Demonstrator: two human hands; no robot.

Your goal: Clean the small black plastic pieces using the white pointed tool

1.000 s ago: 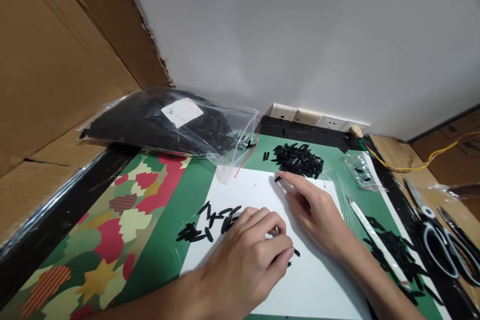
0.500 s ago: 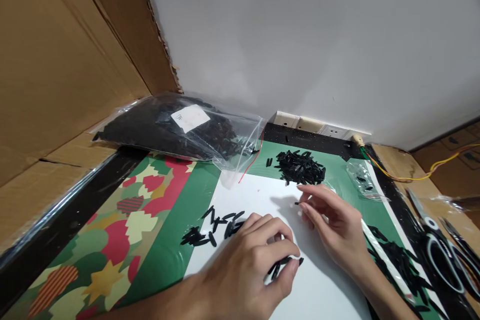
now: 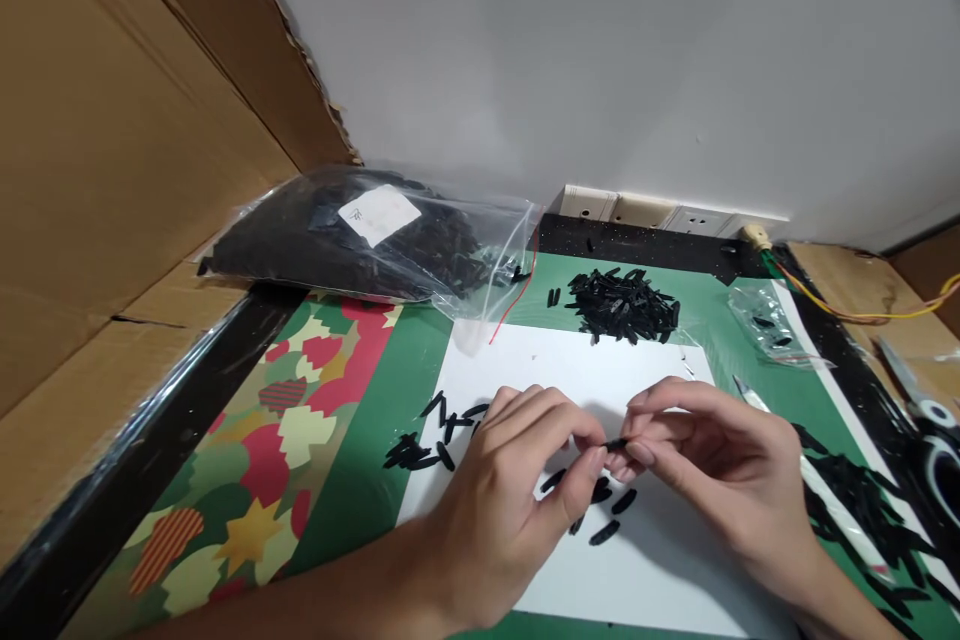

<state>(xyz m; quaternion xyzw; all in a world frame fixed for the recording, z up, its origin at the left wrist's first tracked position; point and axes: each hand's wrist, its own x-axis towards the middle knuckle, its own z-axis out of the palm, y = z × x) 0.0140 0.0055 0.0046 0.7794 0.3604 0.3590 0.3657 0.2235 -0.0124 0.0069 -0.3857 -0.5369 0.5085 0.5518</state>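
Observation:
Between the fingertips of both hands is one small black oblong piece (image 3: 616, 444), held above a white sheet (image 3: 637, 585). My left hand (image 3: 514, 500) pinches its left end with thumb and forefinger. Thumb and fingers of my right hand (image 3: 724, 455) close on its other end. Several loose black pieces (image 3: 604, 533) lie on the sheet just below the hands. Left of my left hand, more black pieces (image 3: 409, 453) form a loose cluster, partly hidden by that hand. A dense heap of black pieces (image 3: 622, 305) sits beyond the sheet.
A zip bag of black pieces (image 3: 300, 245) lies at the back left. On the right are a white pencil-like stick (image 3: 844, 520), another black heap (image 3: 862, 485), a small clear bag (image 3: 761, 320) and scissors (image 3: 941, 470). Wall sockets (image 3: 645, 212) and a cardboard wall (image 3: 135, 120) border the table.
The hands have come together, and my left fingers now grip the black piece my right hand was holding. Pieces formerly under my left hand now lie on the sheet. The view has shifted slightly.

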